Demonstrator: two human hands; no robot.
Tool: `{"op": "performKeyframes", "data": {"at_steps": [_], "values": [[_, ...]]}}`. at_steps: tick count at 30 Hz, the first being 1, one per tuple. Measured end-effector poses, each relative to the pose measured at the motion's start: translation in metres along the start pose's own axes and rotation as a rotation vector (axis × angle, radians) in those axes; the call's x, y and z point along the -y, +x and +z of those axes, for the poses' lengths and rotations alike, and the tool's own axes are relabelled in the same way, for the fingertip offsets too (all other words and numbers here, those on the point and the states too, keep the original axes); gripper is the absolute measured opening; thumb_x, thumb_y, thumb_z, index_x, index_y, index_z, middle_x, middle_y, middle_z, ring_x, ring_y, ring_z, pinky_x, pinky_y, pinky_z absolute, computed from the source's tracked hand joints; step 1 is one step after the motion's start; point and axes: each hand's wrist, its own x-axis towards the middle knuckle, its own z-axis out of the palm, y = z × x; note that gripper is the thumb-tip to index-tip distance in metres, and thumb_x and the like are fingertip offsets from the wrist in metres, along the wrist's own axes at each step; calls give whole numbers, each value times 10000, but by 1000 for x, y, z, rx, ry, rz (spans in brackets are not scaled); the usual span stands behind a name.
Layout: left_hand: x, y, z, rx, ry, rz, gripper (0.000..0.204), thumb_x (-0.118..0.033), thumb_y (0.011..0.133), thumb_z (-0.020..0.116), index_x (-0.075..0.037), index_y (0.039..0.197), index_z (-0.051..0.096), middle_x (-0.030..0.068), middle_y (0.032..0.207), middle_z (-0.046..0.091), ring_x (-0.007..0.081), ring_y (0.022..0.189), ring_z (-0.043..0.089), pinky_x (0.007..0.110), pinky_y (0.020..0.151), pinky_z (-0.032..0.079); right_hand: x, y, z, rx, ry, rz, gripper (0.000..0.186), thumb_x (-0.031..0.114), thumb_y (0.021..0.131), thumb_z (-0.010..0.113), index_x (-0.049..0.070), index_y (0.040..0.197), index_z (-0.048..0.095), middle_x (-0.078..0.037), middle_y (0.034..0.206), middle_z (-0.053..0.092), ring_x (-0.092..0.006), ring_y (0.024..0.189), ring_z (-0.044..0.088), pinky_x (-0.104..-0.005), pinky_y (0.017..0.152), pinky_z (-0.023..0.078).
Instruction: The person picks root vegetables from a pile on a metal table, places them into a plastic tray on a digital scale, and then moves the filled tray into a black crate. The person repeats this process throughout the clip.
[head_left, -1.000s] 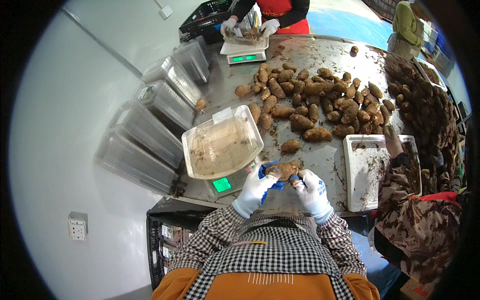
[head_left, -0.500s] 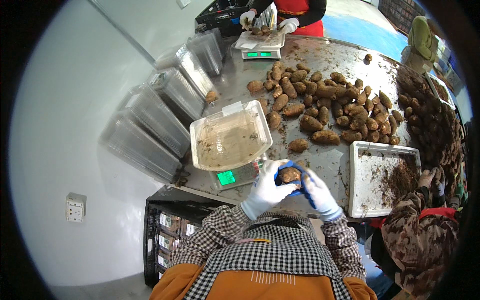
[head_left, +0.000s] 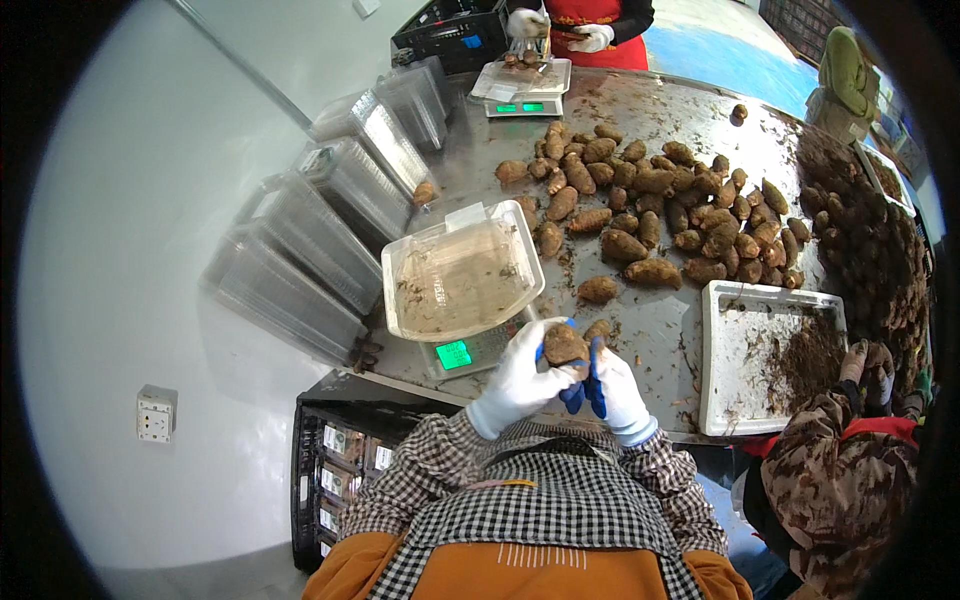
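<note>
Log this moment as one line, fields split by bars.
Left hand: holding brown tuber | Right hand: at second tuber, grip unclear | Scale: display lit green | Table: loose tubers

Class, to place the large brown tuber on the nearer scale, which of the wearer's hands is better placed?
Probably the left hand: it grips the large tuber and is closer to the nearer scale. The right hand is on the side away from the scale.

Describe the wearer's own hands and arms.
The left hand and right hand wear white gloves with blue on the fingers' inner side and pale blue cuffs. Dark-and-white checked sleeves cover the forearms; orange cloth shows higher up.
</note>
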Motion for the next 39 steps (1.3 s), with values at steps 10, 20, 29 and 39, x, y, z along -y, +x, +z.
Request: {"op": "performKeyframes", "data": {"at_steps": [10,20,29,39], "values": [[41,54,-135,-274,1189,-147,598,-242,788,749,-69,1314,524,200,1144,583,363,1100,537,447,955,435,-19,100,-44,-361,-1131,-196,650,127,834,663,-25,1406,395,-241,1194,560,-369,1109,558,-395,953,461],[28,42,-129,-367,1042,122,409,-164,833,671,-73,1228,618,165,1146,571,358,1089,525,443,960,417,-35,251,-14,-476,-1588,65,834,344,821,717,47,1487,314,-194,1283,501,-354,1158,524,-438,938,478],[9,8,-102,-353,598,198,343,-57,853,606,17,1188,616,166,1128,628,290,1035,602,391,919,474,-36,208,-32,-521,-918,-215,700,110,756,754,-50,1357,431,-227,1227,541,-321,1183,541,-369,1019,446],[6,63,-8,182,-357,-256,577,-389,991,562,-12,1405,424,88,1267,557,158,1139,565,306,956,491,42,49,1,-324,-1161,-663,878,112,621,853,-21,1384,440,-214,1304,513,-380,1217,481,-446,1048,389]]}}
